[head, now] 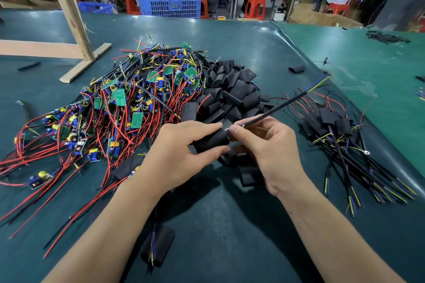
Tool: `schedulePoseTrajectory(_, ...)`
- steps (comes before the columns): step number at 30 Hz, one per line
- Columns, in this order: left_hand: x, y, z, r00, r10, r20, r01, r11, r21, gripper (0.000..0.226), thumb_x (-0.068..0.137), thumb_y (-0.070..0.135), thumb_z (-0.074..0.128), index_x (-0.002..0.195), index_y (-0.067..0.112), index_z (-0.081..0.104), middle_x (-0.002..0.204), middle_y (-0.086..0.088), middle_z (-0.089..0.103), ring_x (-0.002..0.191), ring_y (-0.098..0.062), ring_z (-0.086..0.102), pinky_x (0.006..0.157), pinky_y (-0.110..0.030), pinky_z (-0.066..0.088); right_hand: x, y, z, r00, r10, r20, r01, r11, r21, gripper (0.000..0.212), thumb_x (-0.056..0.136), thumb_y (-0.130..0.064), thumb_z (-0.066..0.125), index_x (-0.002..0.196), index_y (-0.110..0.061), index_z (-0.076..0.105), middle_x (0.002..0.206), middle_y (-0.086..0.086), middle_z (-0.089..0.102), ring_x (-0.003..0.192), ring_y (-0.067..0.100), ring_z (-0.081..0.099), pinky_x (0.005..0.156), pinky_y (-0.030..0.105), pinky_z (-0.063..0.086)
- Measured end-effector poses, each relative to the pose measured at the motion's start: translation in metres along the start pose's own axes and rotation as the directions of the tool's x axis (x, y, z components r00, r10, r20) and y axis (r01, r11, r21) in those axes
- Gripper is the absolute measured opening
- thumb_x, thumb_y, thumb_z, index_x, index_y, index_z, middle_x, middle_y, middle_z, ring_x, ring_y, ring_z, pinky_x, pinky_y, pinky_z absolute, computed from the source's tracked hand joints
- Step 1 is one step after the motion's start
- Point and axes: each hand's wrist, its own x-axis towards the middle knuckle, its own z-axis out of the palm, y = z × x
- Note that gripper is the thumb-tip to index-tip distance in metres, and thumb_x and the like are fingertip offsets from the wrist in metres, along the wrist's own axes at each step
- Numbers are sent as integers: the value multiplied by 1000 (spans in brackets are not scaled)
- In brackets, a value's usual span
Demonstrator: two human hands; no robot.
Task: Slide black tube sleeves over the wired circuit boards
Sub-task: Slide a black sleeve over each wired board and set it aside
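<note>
My left hand (181, 149) grips a black tube sleeve (212, 141) at table centre. My right hand (269, 145) pinches a black cable (282, 104) with blue and yellow cores right at the sleeve's right mouth; the cable slants up to the right. Any board inside the sleeve is hidden. A heap of green wired circuit boards (119, 103) with red and black wires lies to the left. Loose black sleeves (232, 89) are piled behind my hands. Sleeved boards with cables (333, 128) lie to the right.
One sleeved piece (158, 243) lies near the front edge between my forearms. A wooden frame (76, 30) stands at the back left. A blue crate (170, 3), red stools and seated people are beyond the dark green mat (230, 225).
</note>
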Motion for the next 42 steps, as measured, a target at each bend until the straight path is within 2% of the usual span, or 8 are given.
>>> schedulePoseTrajectory(5, 0, 0, -2, 999, -34, 15, 34, 999, 15, 46, 76, 27, 80, 116, 6, 71, 104, -3, 74, 94, -14, 70, 84, -39, 55, -1, -3, -1, 992, 107, 66, -112, 991, 78, 16, 74, -1, 78, 75, -13, 67, 78, 12, 74, 68, 20, 70, 63, 34, 59)
schedulePoseTrajectory(9, 0, 2, 2, 993, 79, 86, -97, 969, 229, 46, 87, 32, 69, 123, 2, 67, 108, -7, 72, 93, -27, 70, 78, -44, 56, -2, -3, 3, 999, 30, -37, -29, 999, 29, 27, 76, 4, 77, 64, -17, 64, 68, 11, 70, 62, 23, 67, 55, 32, 57)
schedulePoseTrajectory(13, 5, 0, 1, 994, -19, 107, -30, 900, 436, 65, 95, 53, 40, 131, 3, 58, 102, -8, 67, 90, -33, 60, 80, -47, 48, -1, -5, 6, 994, 49, -100, -31, 985, 171, 23, 76, 3, 76, 66, -13, 63, 72, 10, 71, 67, 22, 68, 57, 27, 54)
schedulePoseTrajectory(21, 5, 5, 1, 987, 58, 147, -123, 870, 478, 57, 97, 44, 41, 120, -2, 64, 85, -11, 64, 76, -34, 60, 68, -47, 51, -7, -1, 10, 978, -63, -197, 62, 998, -12, 28, 79, -1, 77, 63, -17, 60, 62, 4, 66, 61, 23, 66, 53, 25, 49)
schedulePoseTrajectory(28, 6, 9, 3, 979, 31, 202, -127, 867, 481, 65, 96, 51, 36, 133, 1, 56, 96, -9, 63, 87, -31, 61, 73, -45, 49, -2, 0, 9, 975, 158, -154, -103, 943, 317, 26, 81, 10, 68, 66, -8, 57, 58, 6, 64, 55, 16, 62, 52, 23, 52)
schedulePoseTrajectory(34, 7, 8, 1, 985, 19, 174, -104, 865, 491, 62, 98, 48, 35, 130, 1, 59, 90, -9, 65, 82, -33, 61, 70, -47, 48, -5, 2, 13, 957, -44, -286, 90, 985, 150, 30, 80, 6, 74, 64, -8, 54, 55, 2, 63, 51, 17, 65, 55, 25, 55)
schedulePoseTrajectory(38, 7, 8, 1, 988, 37, 149, -105, 874, 475, 58, 100, 44, 36, 127, 0, 61, 89, -11, 65, 81, -34, 61, 70, -49, 48, -7, 3, 15, 952, -102, -288, 134, 987, 93, 27, 81, 3, 75, 66, -3, 53, 55, 2, 64, 53, 18, 66, 57, 28, 57)
schedulePoseTrajectory(42, 6, 7, 0, 983, 52, 178, -132, 869, 476, 58, 100, 43, 35, 130, 0, 59, 89, -11, 62, 81, -34, 57, 70, -50, 47, -8, 6, 13, 954, -139, -267, 138, 990, -23, 29, 79, -2, 77, 66, -1, 52, 56, 2, 63, 54, 19, 59, 52, 27, 49)
